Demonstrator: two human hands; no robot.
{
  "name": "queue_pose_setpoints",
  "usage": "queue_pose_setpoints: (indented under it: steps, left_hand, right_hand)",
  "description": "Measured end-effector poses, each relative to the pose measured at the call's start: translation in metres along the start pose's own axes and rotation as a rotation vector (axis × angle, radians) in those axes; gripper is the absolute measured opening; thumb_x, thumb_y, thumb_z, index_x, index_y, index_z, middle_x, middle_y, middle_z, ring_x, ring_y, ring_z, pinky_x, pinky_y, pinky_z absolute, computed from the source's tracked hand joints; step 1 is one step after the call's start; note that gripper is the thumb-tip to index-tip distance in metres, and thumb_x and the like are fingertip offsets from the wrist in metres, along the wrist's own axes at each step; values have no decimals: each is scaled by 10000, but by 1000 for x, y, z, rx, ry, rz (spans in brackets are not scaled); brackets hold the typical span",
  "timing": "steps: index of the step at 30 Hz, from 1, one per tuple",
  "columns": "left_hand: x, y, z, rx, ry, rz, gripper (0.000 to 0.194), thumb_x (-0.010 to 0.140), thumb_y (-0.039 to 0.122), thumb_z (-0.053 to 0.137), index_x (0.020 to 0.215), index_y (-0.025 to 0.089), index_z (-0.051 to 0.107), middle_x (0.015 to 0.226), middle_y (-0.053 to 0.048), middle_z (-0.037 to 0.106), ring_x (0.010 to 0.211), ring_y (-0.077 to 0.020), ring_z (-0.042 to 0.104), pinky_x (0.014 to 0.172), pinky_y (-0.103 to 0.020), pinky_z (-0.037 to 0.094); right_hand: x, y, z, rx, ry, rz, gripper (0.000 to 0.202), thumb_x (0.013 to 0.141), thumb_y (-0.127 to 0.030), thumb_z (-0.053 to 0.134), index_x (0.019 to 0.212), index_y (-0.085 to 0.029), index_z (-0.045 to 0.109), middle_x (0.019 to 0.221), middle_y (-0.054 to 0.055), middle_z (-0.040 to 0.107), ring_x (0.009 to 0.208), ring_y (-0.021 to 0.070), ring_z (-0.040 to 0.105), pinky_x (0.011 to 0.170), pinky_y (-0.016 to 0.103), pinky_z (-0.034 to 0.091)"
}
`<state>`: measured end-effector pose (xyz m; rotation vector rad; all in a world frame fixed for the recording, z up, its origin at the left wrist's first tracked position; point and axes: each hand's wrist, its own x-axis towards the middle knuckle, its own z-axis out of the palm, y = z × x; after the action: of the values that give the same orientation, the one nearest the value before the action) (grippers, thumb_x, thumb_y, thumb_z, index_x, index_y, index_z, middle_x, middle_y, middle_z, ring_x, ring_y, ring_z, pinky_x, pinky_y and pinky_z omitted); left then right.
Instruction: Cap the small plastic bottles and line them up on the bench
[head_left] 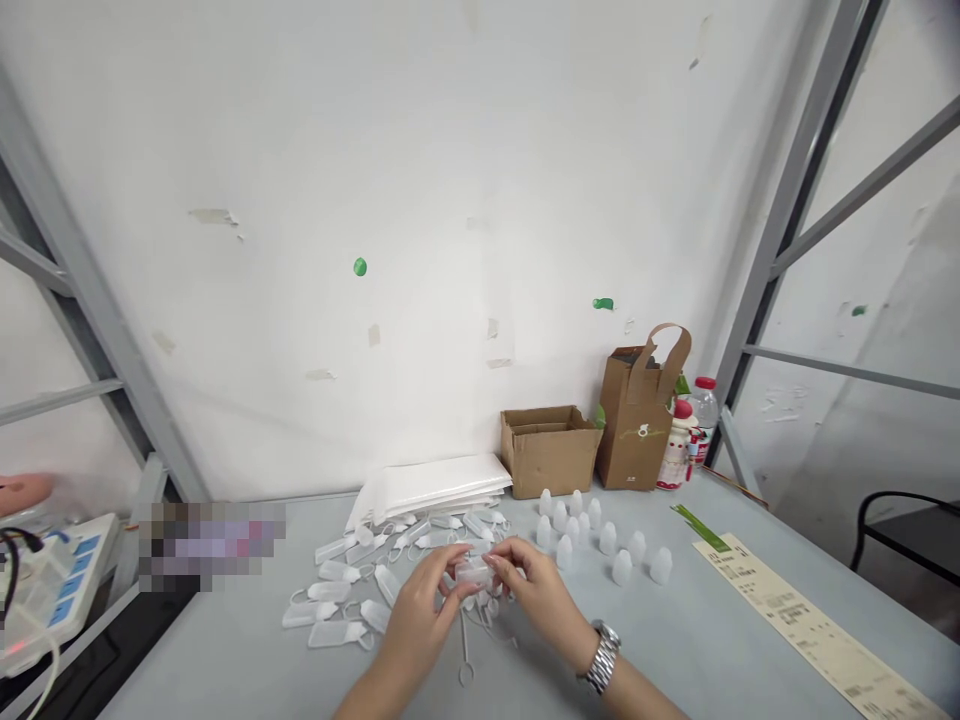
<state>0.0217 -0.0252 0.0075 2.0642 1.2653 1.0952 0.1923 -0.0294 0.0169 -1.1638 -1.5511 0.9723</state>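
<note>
Between my two hands is a small translucent plastic bottle [474, 572], lying sideways. My left hand [421, 608] pinches one end with thumb and fingers. My right hand [541, 597] is closed on the other end. Just below, a thin white strip with a ring end [465, 650] lies on the table. To the left of my hands are several translucent flat bottles with loop straps [337, 632], lying loosely together. On the right stand several small frosted egg-shaped pieces [564, 552], upright and apart from each other.
Behind are a stack of white sheets [439, 482], an open cardboard box [551, 465], a brown paper bag [634, 435] and a red-capped bottle [703, 410]. A long printed paper strip [810, 620] lies right on the grey table [660, 650]. A power strip [64, 590] is far left.
</note>
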Motion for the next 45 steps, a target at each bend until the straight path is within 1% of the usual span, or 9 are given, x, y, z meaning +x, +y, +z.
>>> queue_pose_setpoints:
  steps: [2,8,12,15,18,24,32,39,45]
  left_hand:
    - [0,0,1,6,-27,10,291,788,380,505,1037,242,569,991,-63,634,807,-182,593,715,-321,503]
    - [-2,2,3,98,-64,55,297,812,394,473,1060,249,550,977,-56,635,784,-175,595,738,-325,497]
    - [5,-6,-9,349,54,42,291,845,354,412,1071,234,552,1025,-60,607,968,-210,558,837,-359,457]
    - [12,-21,-20,691,147,-98,297,814,286,465,1061,168,582,1048,-120,583,969,-272,551,812,-409,447]
    - [16,-33,-24,871,92,-200,287,796,235,491,1047,149,599,1052,-141,579,973,-287,551,780,-392,448]
    - [16,-36,-22,900,-19,-222,231,800,195,456,952,192,630,991,-89,606,946,-236,562,792,-340,426]
    - [17,-48,-24,872,-26,-225,194,795,177,449,896,198,613,908,-70,602,902,-220,575,763,-313,422]
    - [17,-45,-24,869,-18,-253,180,802,190,449,883,179,609,937,-87,587,889,-227,575,740,-320,426]
    - [17,-44,-23,894,-18,-245,200,807,183,437,895,182,617,967,-94,578,904,-230,563,741,-316,427]
  right_hand:
    - [0,-1,1,28,10,15,309,777,-454,515,712,-162,590,571,-19,564,531,122,524,545,238,425]
    - [-1,-7,-5,-1,35,-4,255,734,-419,584,762,-167,607,668,4,609,616,137,550,579,242,438]
    - [1,-16,-29,-261,127,-85,200,778,-368,524,739,-184,590,703,12,617,660,151,550,616,256,415]
    - [2,-19,-54,-548,127,-1,162,763,-296,521,638,-195,537,640,5,595,598,155,527,548,258,366]
    - [2,-17,-68,-829,124,121,134,749,-205,505,616,-193,518,661,31,609,606,176,544,525,262,327]
    - [5,-5,-70,-1102,116,239,128,753,-118,461,737,-166,578,798,105,653,744,229,614,567,269,354]
    - [9,8,-72,-1140,150,224,116,790,-160,487,829,-145,595,857,131,653,765,245,628,577,279,380]
    - [12,12,-71,-1148,191,206,149,825,-166,442,859,-139,584,895,127,648,768,224,629,581,271,385]
    - [11,10,-73,-1171,223,220,206,835,-295,469,955,-150,554,840,114,672,754,250,640,559,282,381]
